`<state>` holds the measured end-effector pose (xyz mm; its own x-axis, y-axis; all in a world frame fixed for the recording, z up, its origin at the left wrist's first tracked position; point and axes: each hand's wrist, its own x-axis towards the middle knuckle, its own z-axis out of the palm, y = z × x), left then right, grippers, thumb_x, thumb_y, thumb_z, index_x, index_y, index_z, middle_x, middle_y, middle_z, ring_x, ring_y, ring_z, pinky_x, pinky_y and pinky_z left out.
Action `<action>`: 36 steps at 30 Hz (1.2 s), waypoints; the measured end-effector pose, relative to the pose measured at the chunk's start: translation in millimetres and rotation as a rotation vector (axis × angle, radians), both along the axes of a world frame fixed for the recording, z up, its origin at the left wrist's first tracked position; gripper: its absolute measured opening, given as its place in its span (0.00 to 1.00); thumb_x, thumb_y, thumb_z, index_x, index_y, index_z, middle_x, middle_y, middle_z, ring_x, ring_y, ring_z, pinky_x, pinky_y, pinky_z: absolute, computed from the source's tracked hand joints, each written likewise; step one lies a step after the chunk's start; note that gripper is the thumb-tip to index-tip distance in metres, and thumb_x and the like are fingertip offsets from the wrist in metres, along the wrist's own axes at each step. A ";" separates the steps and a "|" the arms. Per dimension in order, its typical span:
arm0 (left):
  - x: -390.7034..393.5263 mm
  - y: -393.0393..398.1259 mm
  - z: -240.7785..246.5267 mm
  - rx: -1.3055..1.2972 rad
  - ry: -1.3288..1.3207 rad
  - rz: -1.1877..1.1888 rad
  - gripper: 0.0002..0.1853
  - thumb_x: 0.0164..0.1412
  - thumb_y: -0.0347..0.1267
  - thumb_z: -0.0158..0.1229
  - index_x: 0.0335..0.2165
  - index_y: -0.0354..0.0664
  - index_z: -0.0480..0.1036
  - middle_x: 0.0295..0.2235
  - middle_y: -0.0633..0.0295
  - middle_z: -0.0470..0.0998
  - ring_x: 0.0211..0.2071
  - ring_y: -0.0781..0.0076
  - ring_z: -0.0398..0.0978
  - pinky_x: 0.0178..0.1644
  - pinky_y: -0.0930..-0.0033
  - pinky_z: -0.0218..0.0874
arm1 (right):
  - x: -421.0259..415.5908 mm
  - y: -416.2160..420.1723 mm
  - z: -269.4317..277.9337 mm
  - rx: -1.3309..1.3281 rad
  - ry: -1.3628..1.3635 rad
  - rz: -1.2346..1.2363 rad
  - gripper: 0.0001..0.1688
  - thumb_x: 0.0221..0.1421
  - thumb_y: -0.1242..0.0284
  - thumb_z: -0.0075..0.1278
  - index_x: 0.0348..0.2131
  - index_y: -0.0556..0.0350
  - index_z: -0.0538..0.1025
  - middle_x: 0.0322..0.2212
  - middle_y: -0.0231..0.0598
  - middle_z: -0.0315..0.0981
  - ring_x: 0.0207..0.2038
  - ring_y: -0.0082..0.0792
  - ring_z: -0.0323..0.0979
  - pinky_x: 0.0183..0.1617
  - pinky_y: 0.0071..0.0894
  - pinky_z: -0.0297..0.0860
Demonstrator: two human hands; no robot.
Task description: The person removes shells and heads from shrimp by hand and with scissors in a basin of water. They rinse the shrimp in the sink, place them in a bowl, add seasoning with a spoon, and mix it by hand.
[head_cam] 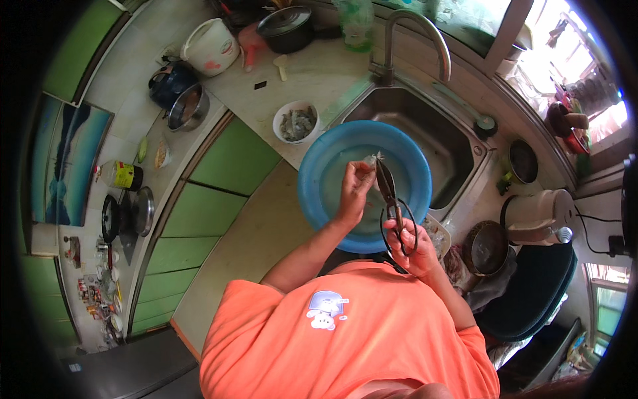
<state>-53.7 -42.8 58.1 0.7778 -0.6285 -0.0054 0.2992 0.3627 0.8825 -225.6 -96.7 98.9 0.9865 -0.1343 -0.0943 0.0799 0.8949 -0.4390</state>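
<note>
Over a blue plastic basin (311, 192) of cloudy water, my left hand (358, 192) pinches a small, pale, translucent shrimp (371, 159) between thumb and fingers. My right hand (416, 247) grips dark metal scissors (390, 189) by their looped handles, blades pointing away from me. The blade tips touch or nearly touch the shrimp; which, I cannot tell. A white bowl (275, 125) holding several grey shrimp stands on the counter at the basin's upper left. Part of a pale tray (443, 239) shows behind my right hand, beside the basin.
The basin overlaps the steel sink (453, 184), with a curved faucet (423, 20) behind. A black lidded pot (286, 37), white rice-cooker-like pot (212, 50) and steel bowl (187, 112) stand further left. To the right are a round pan (486, 249) and a beige appliance (538, 217).
</note>
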 end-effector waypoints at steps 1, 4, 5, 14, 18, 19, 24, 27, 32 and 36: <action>0.5 -1.4 -2.5 -0.003 0.006 -0.028 0.08 0.54 0.25 0.49 0.35 0.40 0.60 0.31 0.63 0.68 0.27 0.78 0.69 0.34 0.78 0.61 | -2.1 -0.9 0.9 0.008 0.007 0.004 0.19 0.53 0.69 0.44 0.43 0.64 0.66 0.22 0.36 0.63 0.10 0.19 0.56 0.12 0.15 0.55; 7.0 2.8 1.4 0.001 0.094 -0.138 0.12 0.53 0.24 0.49 0.38 0.40 0.60 0.30 0.62 0.68 0.28 0.78 0.68 0.35 0.76 0.61 | -11.3 -9.1 2.7 0.029 -0.010 0.008 0.21 0.52 0.67 0.44 0.43 0.65 0.66 0.21 0.38 0.63 0.10 0.19 0.56 0.12 0.14 0.55; 8.7 3.0 1.2 0.029 0.107 -0.140 0.12 0.53 0.24 0.48 0.38 0.40 0.61 0.29 0.62 0.69 0.27 0.78 0.68 0.34 0.77 0.61 | -18.2 -14.4 1.7 0.014 -0.019 0.001 0.21 0.52 0.67 0.44 0.42 0.65 0.66 0.21 0.38 0.63 0.09 0.19 0.55 0.12 0.14 0.55; 19.2 16.6 -4.3 0.180 0.168 -0.154 0.13 0.51 0.24 0.51 0.39 0.38 0.69 0.29 0.62 0.73 0.25 0.81 0.68 0.31 0.82 0.61 | -57.8 -114.1 -64.2 -1.519 1.018 -0.529 0.16 0.48 0.71 0.44 0.37 0.64 0.70 0.22 0.45 0.70 0.19 0.37 0.68 0.23 0.33 0.64; 19.2 17.0 -3.1 0.188 0.126 -0.141 0.11 0.49 0.22 0.54 0.35 0.37 0.72 0.29 0.62 0.75 0.28 0.80 0.70 0.33 0.81 0.62 | -63.3 -161.8 -109.3 -1.937 1.259 -0.533 0.13 0.43 0.75 0.44 0.32 0.64 0.69 0.27 0.57 0.69 0.32 0.56 0.67 0.36 0.48 0.63; 18.2 16.6 -1.4 0.183 0.107 -0.135 0.10 0.49 0.22 0.54 0.34 0.37 0.72 0.29 0.62 0.75 0.28 0.80 0.71 0.33 0.81 0.62 | -64.5 -171.1 -118.1 -1.970 1.314 -0.509 0.12 0.43 0.76 0.43 0.32 0.63 0.68 0.26 0.57 0.69 0.33 0.56 0.67 0.37 0.48 0.63; 19.1 22.6 0.8 0.161 0.146 -0.123 0.14 0.48 0.21 0.54 0.38 0.34 0.71 0.29 0.61 0.75 0.30 0.79 0.70 0.35 0.81 0.62 | -59.0 -195.6 -147.0 -1.968 1.444 -0.446 0.12 0.43 0.78 0.41 0.33 0.62 0.63 0.26 0.57 0.69 0.34 0.57 0.67 0.37 0.49 0.63; 20.9 25.0 -2.8 0.170 0.163 -0.148 0.14 0.48 0.22 0.54 0.38 0.34 0.71 0.29 0.61 0.75 0.30 0.79 0.70 0.35 0.81 0.62 | -61.5 -203.6 -164.8 -1.966 1.492 -0.421 0.12 0.43 0.78 0.41 0.33 0.62 0.62 0.28 0.57 0.68 0.33 0.57 0.67 0.37 0.50 0.64; 19.1 24.0 -3.9 0.181 0.113 -0.137 0.13 0.49 0.22 0.54 0.37 0.34 0.72 0.28 0.62 0.75 0.28 0.80 0.70 0.36 0.80 0.62 | -62.0 -198.2 -153.3 -1.947 1.558 -0.344 0.12 0.44 0.78 0.41 0.33 0.61 0.62 0.30 0.57 0.67 0.33 0.57 0.67 0.36 0.48 0.65; 18.5 26.1 -3.5 0.221 0.114 -0.118 0.11 0.48 0.22 0.55 0.35 0.34 0.73 0.31 0.62 0.75 0.29 0.79 0.71 0.36 0.79 0.63 | -31.9 -159.4 -75.5 -2.074 1.121 -0.782 0.18 0.43 0.79 0.44 0.38 0.57 0.67 0.31 0.51 0.68 0.32 0.51 0.69 0.35 0.40 0.66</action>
